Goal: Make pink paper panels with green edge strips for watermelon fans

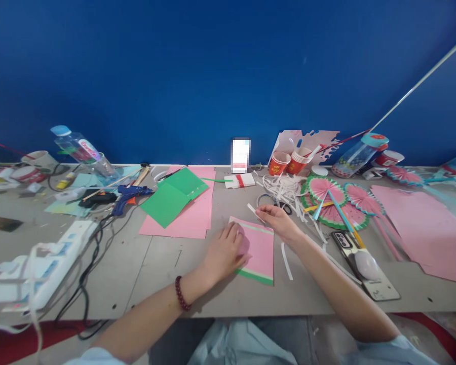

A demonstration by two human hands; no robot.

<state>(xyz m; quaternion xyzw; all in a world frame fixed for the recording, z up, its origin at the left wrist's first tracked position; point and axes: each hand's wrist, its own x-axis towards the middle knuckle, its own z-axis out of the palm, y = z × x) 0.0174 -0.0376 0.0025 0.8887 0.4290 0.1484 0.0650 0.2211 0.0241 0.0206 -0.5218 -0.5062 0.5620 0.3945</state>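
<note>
A pink paper sheet (260,251) with a green lower edge and a pale strip along its top lies in front of me. My left hand (225,248) rests on its left side, fingers spread over the paper and partly bent. Just above the sheet's upper right corner, my right hand (277,221) pinches a thin white strip (252,208) between thumb and fingers. Another white strip (287,261) lies on the table right of the sheet. Beyond my right hand are a heap of white strips (283,188) and a pair of scissors with dark handles (286,208).
Green sheets (169,200) lie over larger pink paper (178,227) at left, near a blue glue gun (127,197) and a power strip (61,263). Pink-and-green paper fans (355,215), a phone (382,286) and a pink sheet (425,223) are at right. Red paper cups (279,163) stand behind.
</note>
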